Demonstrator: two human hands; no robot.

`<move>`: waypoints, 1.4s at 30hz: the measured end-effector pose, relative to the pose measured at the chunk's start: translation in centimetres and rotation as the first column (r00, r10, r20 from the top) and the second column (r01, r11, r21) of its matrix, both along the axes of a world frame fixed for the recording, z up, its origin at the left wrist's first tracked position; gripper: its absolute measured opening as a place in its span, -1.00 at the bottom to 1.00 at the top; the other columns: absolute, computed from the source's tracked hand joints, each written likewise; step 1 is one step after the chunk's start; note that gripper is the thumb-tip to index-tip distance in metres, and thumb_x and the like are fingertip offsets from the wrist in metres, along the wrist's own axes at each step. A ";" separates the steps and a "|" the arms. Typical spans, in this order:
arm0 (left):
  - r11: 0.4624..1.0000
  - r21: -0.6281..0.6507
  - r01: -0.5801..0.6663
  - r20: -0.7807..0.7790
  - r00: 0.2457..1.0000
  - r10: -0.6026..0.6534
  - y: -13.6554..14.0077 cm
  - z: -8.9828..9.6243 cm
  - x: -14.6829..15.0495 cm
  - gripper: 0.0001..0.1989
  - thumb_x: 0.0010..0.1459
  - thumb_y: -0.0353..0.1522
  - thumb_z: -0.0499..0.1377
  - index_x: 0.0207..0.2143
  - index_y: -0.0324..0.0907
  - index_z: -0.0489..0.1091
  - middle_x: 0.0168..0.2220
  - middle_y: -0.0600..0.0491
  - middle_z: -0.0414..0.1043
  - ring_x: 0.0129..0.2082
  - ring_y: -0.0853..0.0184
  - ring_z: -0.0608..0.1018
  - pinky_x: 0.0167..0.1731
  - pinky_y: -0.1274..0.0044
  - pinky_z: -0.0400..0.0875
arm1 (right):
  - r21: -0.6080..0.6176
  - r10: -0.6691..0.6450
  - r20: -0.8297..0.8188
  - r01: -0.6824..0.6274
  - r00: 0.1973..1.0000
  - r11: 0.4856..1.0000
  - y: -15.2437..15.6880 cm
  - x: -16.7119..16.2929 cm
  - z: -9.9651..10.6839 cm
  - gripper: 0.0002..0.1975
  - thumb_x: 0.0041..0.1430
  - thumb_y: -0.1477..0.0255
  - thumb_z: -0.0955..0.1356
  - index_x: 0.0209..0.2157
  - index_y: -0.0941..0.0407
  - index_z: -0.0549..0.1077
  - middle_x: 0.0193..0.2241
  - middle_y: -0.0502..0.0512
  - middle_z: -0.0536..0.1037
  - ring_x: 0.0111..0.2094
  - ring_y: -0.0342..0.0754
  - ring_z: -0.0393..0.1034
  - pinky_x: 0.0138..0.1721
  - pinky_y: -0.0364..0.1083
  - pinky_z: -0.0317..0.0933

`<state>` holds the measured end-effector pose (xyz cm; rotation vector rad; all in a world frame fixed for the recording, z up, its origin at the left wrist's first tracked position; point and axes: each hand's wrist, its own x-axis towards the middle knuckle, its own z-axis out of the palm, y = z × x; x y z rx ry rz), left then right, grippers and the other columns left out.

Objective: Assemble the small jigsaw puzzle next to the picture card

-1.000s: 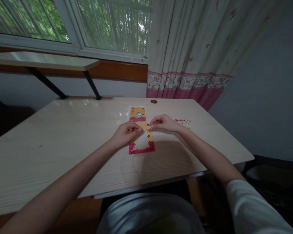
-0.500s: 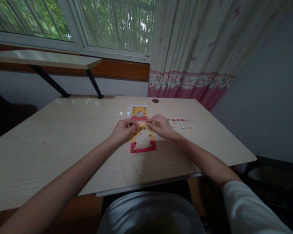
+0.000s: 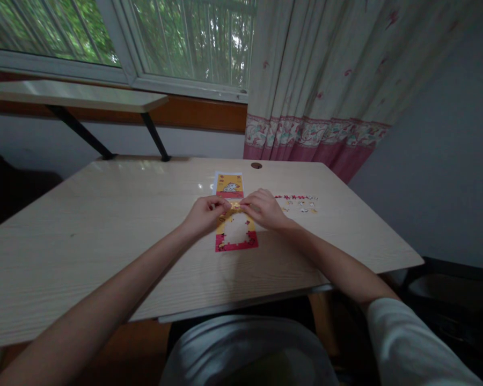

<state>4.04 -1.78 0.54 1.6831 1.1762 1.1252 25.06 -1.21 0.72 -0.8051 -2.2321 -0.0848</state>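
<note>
A partly assembled jigsaw puzzle [image 3: 237,247] lies on the desk, a yellow and red border around a bare middle. At its far edge, my left hand [image 3: 203,214] is closed in a pinch from the left. My right hand [image 3: 266,209] pinches from the right, its fingertips close to the left ones. Between the fingertips shows a small yellow puzzle piece [image 3: 235,206]; its outline is partly hidden by the fingers. Just beyond the hands lies a picture card [image 3: 231,186] with a white cartoon animal on yellow and red.
Several loose puzzle pieces [image 3: 301,203] lie in rows right of my right hand. The wooden desk [image 3: 104,230] has a cable hole [image 3: 256,165] near its back edge. A raised shelf [image 3: 84,96] stands at the back left, and a curtain [image 3: 306,107] hangs behind the desk.
My right fingertips have shifted very slightly at the puzzle's far edge. Both hands stay pinched in nearly the same place.
</note>
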 end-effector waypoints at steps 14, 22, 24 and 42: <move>0.873 0.379 0.308 -0.628 0.778 -0.001 1.6 0.0 -3.7 -0.76 0.09 -0.39 0.09 -0.28 -0.17 0.56 -0.29 -0.05 0.52 -0.25 0.23 0.47 -0.13 0.35 0.32 | -0.323 -0.037 0.192 0.098 0.981 0.941 1.1 0.2 -1.4 -0.89 0.16 0.44 0.38 -0.34 0.16 0.56 -0.41 0.09 0.56 -0.31 -0.07 0.33 -0.20 -0.10 0.10; 0.802 0.373 0.467 -0.727 0.684 -0.059 1.3 -0.4 -3.2 -0.66 0.08 -0.49 0.05 -0.16 -0.17 0.54 -0.23 -0.07 0.45 -0.18 0.20 0.43 -0.12 0.33 0.35 | -0.322 -0.011 0.233 0.087 0.972 0.943 1.0 -0.3 -1.4 -0.88 0.18 0.44 0.37 -0.34 0.16 0.57 -0.36 0.11 0.58 -0.28 -0.07 0.35 -0.18 -0.09 0.10; 0.791 0.369 0.487 -0.744 0.665 -0.063 1.2 -0.4 -3.1 -0.64 0.08 -0.51 0.03 -0.15 -0.17 0.54 -0.23 -0.08 0.43 -0.18 0.20 0.42 -0.12 0.33 0.35 | -0.319 -0.006 0.239 0.084 0.971 0.944 1.1 -0.3 -1.4 -0.87 0.18 0.44 0.36 -0.33 0.16 0.57 -0.35 0.12 0.58 -0.28 -0.06 0.36 -0.18 -0.08 0.11; 0.757 0.359 0.545 -0.870 0.490 0.060 0.3 0.6 -2.1 -0.72 0.19 -0.43 0.06 -0.15 -0.13 0.54 -0.23 -0.10 0.41 -0.21 0.17 0.38 -0.22 0.36 0.30 | -0.302 -0.009 0.240 0.084 0.971 0.950 1.0 -0.3 -1.4 -0.88 0.16 0.44 0.37 -0.31 0.14 0.57 -0.34 0.15 0.56 -0.25 -0.02 0.34 -0.17 -0.07 0.12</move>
